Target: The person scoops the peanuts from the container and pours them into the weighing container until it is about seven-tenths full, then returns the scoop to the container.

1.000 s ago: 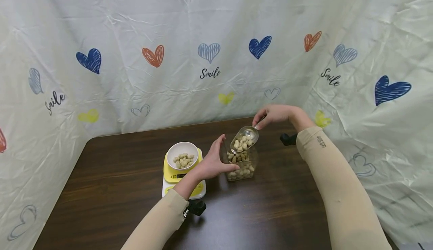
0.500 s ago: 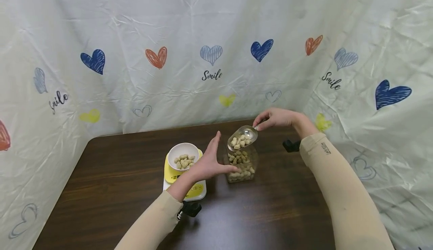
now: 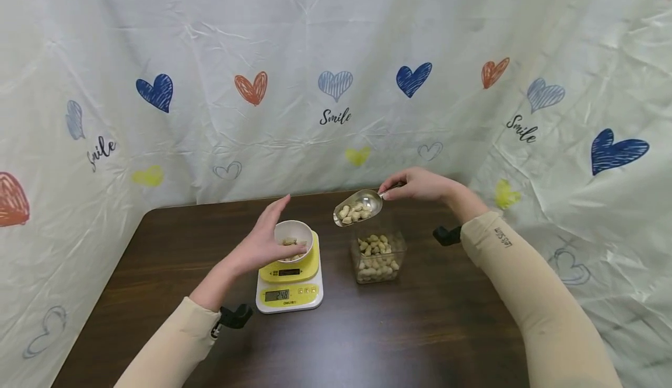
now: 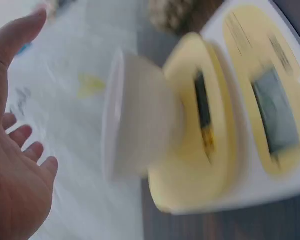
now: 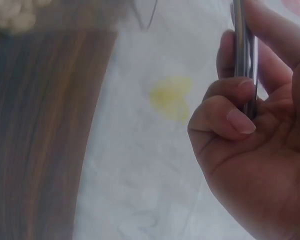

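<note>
My right hand [image 3: 422, 185] grips the handle [image 5: 245, 55] of a metal scoop [image 3: 374, 199]. Peanuts in their shells [image 3: 354, 213] lie in the scoop, which hangs in the air left of and above a clear plastic container [image 3: 379, 280] of more peanuts. Spread thumb and fingers mark my left hand [image 3: 257, 251], which holds nothing. It hovers by a white bowl [image 4: 145, 110] and hides part of it in the head view. Some peanuts [image 3: 290, 241] show inside the bowl. Under the bowl is a yellow and white kitchen scale [image 3: 290, 303] with a lit display.
Everything stands on a dark wooden table [image 3: 409, 335]. A pale curtain [image 3: 294, 154] printed with hearts hangs behind the table and along its sides. A gap of bare wood separates the scale from the container.
My left hand has left the container's side and moved left to the bowl, uncovering the scale's display. My right hand has brought the loaded scoop left, off the container.
</note>
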### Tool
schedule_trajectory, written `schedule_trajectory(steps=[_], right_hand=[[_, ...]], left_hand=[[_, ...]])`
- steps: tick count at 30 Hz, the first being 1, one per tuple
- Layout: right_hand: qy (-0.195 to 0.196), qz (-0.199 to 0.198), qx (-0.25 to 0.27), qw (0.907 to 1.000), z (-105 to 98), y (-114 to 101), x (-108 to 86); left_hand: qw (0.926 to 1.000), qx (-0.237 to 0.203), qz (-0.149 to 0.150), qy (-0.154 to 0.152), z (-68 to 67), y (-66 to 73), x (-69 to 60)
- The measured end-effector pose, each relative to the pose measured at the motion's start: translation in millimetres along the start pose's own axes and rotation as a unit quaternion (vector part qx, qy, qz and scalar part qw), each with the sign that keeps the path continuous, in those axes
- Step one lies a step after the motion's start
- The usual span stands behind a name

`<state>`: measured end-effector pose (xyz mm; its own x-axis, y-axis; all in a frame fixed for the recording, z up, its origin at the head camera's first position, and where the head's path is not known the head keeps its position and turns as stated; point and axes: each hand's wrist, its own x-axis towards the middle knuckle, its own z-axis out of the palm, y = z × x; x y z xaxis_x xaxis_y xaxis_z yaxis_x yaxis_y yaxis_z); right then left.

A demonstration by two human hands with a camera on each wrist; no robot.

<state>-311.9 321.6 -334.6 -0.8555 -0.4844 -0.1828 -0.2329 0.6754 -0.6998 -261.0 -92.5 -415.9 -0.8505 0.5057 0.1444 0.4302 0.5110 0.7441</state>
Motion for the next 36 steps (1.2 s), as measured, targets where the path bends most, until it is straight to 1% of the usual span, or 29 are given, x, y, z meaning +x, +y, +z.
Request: schedule_trajectory(steps=[3,5,7,10,13,20,23,26,31,36], right_hand=[[0.004,0.001,-0.002,1.0,6,-7,6.7],[0.003,0.002,-0.002,1.0,11,-12,11.1],[0.0,0.002,-0.003,1.0,16,-18,15.5],[-0.003,-0.006,-0.007,1.0,23,-26,22.8],[-0.004,-0.013,-0.015,0.9998,31,-35,29.9],[-0.013,-0.015,-0.044,0.9989,47,-54,47.6],[-0.014,-0.007,-0.054,0.9984,52,-61,53.3],[-0.011,0.001,-0.053,0.9985,56,-69,57.5],[-0.001,0.006,-0.05,0.9988,57,-77,62.7],[0.002,0.003,-0.054,0.9986,56,-79,64.4]], left_hand=[[0.9995,0.005,-0.028,-0.011,-5.5,-17.9,-7.1],[0.9986,0.007,-0.047,-0.024,-5.5,-29.1,-11.5],[0.9978,0.01,-0.056,-0.034,-2.9,-39.3,-14.5],[0.9971,0.01,-0.061,-0.044,2.0,-51.3,-17.3],[0.9972,0.004,-0.061,-0.041,6.4,-58.9,-17.8],[0.997,0.012,-0.068,-0.035,8.9,-65.8,-17.9],[0.9962,0.019,-0.076,-0.038,8.5,-66.6,-18.6],[0.9957,0.024,-0.08,-0.039,8.4,-67.0,-18.6],[0.9959,0.022,-0.079,-0.037,8.8,-68.0,-18.3],[0.9961,0.014,-0.079,-0.036,8.9,-68.6,-19.1]])
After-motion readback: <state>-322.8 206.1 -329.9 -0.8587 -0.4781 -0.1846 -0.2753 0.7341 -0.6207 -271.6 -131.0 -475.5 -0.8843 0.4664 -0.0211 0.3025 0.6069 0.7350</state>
